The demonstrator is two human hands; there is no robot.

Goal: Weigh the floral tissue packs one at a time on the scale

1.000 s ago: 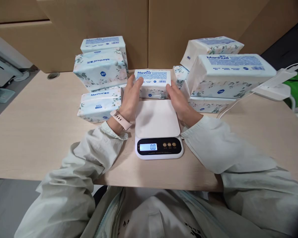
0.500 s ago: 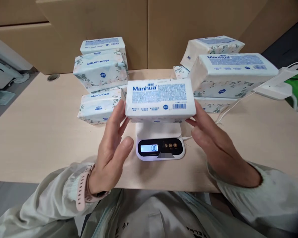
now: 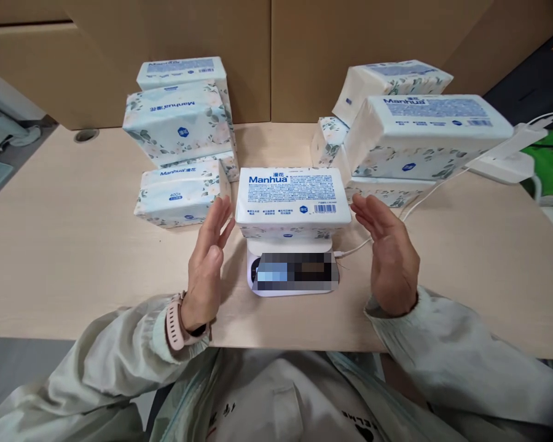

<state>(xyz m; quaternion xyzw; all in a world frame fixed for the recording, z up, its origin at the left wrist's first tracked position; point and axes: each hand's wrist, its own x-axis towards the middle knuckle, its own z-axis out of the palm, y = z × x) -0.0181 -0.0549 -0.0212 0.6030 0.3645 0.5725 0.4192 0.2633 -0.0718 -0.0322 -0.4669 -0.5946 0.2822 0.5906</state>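
Note:
A white and blue Manhua tissue pack rests on a small white scale, whose display is blurred out. My left hand is just left of the pack, fingers stretched out, with a gap between it and the pack. On the pack's right side my right hand is also open, apart from it and holding nothing. A pink watch strap is round my left wrist.
More tissue packs are stacked at the left and at the right. Cardboard boxes stand behind the wooden table. A white cable runs from the scale to a power strip at the right.
The tissue pack has come down onto the scale. Both hands have let go of it and moved outward from its sides.

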